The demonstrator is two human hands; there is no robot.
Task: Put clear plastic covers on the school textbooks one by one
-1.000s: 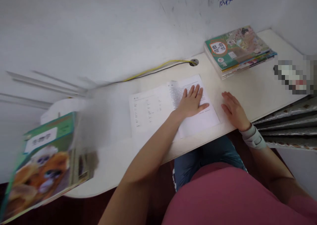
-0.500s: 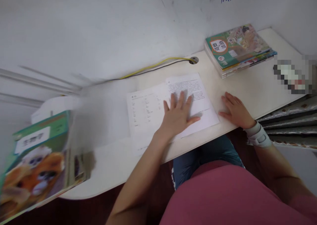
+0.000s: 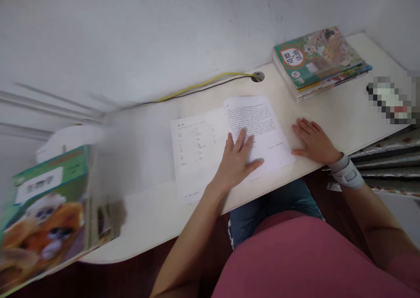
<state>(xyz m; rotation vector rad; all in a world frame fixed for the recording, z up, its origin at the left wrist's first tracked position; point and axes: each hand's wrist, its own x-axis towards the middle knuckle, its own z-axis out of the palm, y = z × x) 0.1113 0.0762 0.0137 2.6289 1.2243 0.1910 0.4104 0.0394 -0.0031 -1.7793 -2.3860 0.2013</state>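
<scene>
An open booklet of white printed pages point(image 3: 193, 175) lies on the white desk point(image 3: 151, 219), near its front edge. My left hand point(image 3: 236, 160) rests on it around the middle fold and the lower part of the right page, fingers spread, holding nothing. To the right of the booklet, my right hand point(image 3: 315, 142) lies flat on the bare desk with its fingers apart. A grey band point(image 3: 348, 173) is around my right wrist.
A stack of books point(image 3: 321, 61) stands at the back right. More books point(image 3: 46, 219) are at the far left. Yellow and black cables point(image 3: 210, 82) run along the wall into a desk hole point(image 3: 258, 77). A pixelated object point(image 3: 390, 99) lies far right.
My left hand has slid slightly down the booklet, and its fingers are closer together. The right page's top edge now looks more curved. My right hand stays flat on the desk.
</scene>
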